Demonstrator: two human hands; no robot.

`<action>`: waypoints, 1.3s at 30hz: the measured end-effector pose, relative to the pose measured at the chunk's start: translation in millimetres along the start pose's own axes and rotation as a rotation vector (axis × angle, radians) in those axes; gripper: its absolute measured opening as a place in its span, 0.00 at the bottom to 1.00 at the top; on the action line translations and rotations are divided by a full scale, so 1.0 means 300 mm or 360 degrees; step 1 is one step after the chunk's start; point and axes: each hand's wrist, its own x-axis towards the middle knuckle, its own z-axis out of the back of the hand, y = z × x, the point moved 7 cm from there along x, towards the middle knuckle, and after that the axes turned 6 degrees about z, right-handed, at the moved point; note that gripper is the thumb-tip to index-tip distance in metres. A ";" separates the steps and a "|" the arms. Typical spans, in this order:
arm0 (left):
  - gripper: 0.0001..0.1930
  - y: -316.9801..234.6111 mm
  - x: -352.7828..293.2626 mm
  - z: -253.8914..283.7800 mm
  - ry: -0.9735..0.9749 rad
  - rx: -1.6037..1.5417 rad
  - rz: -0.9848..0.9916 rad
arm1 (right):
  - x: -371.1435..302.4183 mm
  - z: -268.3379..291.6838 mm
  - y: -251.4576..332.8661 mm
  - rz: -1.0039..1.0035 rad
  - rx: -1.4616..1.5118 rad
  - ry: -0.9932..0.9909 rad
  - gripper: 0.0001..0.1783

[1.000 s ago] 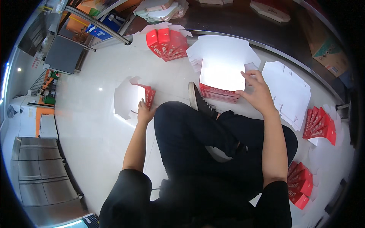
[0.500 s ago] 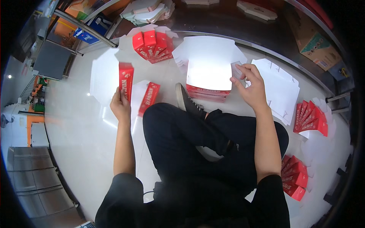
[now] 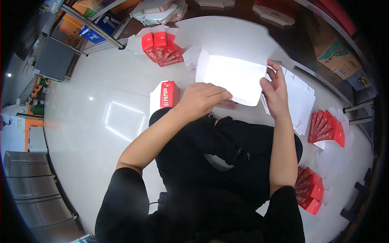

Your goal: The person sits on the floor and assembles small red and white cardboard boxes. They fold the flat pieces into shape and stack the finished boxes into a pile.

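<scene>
My right hand [image 3: 275,91] grips the right side of a white paperboard food box [image 3: 231,79], thumb on the near side and fingers behind. The box is partly unfolded, its broad lid flap [image 3: 227,34] standing up toward the far side, and it is raised and tilted over a stack of similar boxes [image 3: 225,105]. At its near left edge, my left hand [image 3: 204,98] has its fingers together and bent over the edge; its thumb is hidden. Just left of that hand, a folded red and white box [image 3: 170,94] rests on the floor by my knee.
Red boxes fanned together [image 3: 162,48] lie at the far left. More red fans sit on the right [image 3: 327,128] and near right [image 3: 310,190]. Flat white cartons [image 3: 298,99] lie beside my right hand. A metal shelf [image 3: 239,18] runs along the far side.
My left hand has let go of a red box, which now rests beside the other one on the left, and has moved right to the white box. My right hand has lifted that box.
</scene>
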 end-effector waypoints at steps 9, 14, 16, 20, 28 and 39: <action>0.18 0.135 -0.038 -0.168 0.0186 0.0052 0.0202 | 0.003 0.105 -0.336 -0.0347 -0.0274 -0.0315 0.22; 0.17 0.204 -0.067 -0.136 0.0261 0.0111 0.0360 | 0.005 0.040 -0.356 -0.0243 -0.0654 0.0001 0.16; 0.15 0.236 -0.079 -0.124 0.0392 0.0144 0.0385 | -0.013 0.003 -0.332 -0.0277 -0.0785 0.0109 0.14; 0.14 0.254 -0.067 -0.103 0.0622 -0.0242 0.0561 | -0.033 -0.034 -0.239 0.0037 -0.1281 0.0336 0.13; 0.22 0.254 0.235 -0.282 0.0917 -0.0323 0.1491 | -0.053 -0.025 -0.237 0.0259 -0.1501 0.0453 0.13; 0.13 0.313 0.314 -0.421 0.1215 0.0214 0.1318 | -0.053 -0.043 -0.218 0.0122 -0.1786 0.0534 0.13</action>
